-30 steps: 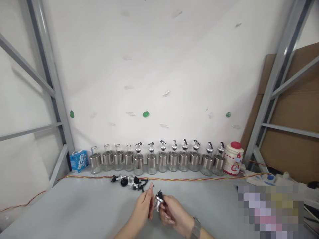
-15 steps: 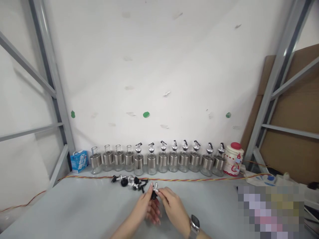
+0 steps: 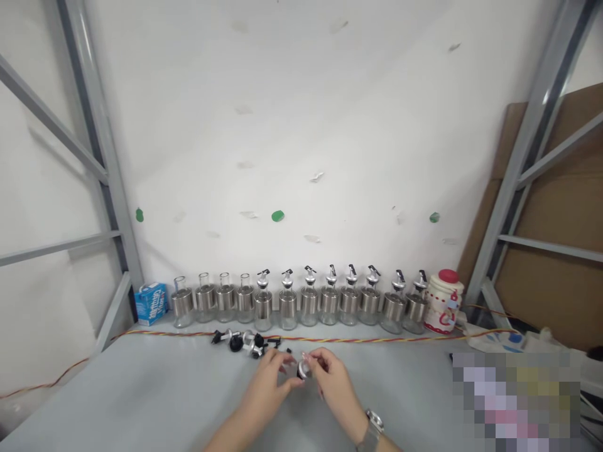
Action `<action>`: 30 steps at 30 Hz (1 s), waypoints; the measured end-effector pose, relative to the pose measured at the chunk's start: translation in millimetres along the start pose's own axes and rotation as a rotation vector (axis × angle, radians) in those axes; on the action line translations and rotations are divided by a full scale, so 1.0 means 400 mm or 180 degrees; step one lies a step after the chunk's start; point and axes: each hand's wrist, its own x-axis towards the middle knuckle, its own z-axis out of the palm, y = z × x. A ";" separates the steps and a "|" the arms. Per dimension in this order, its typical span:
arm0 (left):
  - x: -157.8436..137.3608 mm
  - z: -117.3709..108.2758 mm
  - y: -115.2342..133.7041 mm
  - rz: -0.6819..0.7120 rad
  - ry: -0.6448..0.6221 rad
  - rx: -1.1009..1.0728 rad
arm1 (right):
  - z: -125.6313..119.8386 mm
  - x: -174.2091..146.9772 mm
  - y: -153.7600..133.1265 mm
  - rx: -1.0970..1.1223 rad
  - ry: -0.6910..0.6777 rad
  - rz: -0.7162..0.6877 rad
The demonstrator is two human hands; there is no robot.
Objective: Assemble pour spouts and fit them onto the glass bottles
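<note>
A pour spout [image 3: 304, 369] with a silver cap and dark base is held just above the grey table. My right hand [image 3: 332, 376], wearing a wristwatch, pinches its silver part between thumb and fingertips. From the other side, the thumb and curved fingers of my left hand [image 3: 267, 382] close around the dark base. Fingers hide part of the spout. Beyond my left hand lies a pile of loose spouts [image 3: 247, 342], silver and black, with small black lever pieces [image 3: 273, 342] beside it.
Along the wall stands a row of glass bottles with steel sleeves [image 3: 287, 307]. Several on the left have bare necks [image 3: 204, 281]; the others carry spouts. A blue carton [image 3: 151, 304] and a cream-and-red jar [image 3: 443, 304] flank them. A twisted red-yellow wire [image 3: 353, 339] crosses the table [image 3: 141, 389].
The spout has tipped over and shifted slightly right between my hands. My left hand has turned, its fingers now extended above the thumb. My right wrist has rotated.
</note>
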 end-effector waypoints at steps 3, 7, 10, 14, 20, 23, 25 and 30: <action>0.016 -0.039 -0.026 -0.0420 0.0344 0.1072 | -0.007 0.000 -0.005 -0.0198 0.0132 0.0013; 0.012 -0.085 -0.053 -0.0807 0.0623 0.1659 | -0.008 -0.001 -0.001 -0.0712 0.0085 -0.0175; 0.002 -0.102 -0.058 -0.0920 0.0620 0.1891 | -0.004 -0.005 -0.001 -0.1135 0.0038 -0.0409; -0.002 -0.109 -0.054 -0.1004 0.0438 0.2033 | -0.002 -0.011 -0.006 -0.1235 -0.0096 -0.0382; 0.003 -0.114 -0.049 -0.1064 0.0388 0.2149 | 0.003 -0.007 0.005 -0.1092 -0.0225 -0.0350; 0.005 -0.117 -0.048 -0.1136 0.0404 0.2185 | 0.004 -0.007 0.013 -0.1020 -0.0357 -0.0429; 0.005 -0.118 -0.047 -0.1145 0.0425 0.2184 | 0.003 -0.010 0.013 -0.1030 -0.0453 -0.0488; 0.003 -0.109 -0.041 -0.1047 0.0528 0.2120 | -0.001 -0.023 0.004 -0.1199 -0.0617 -0.0568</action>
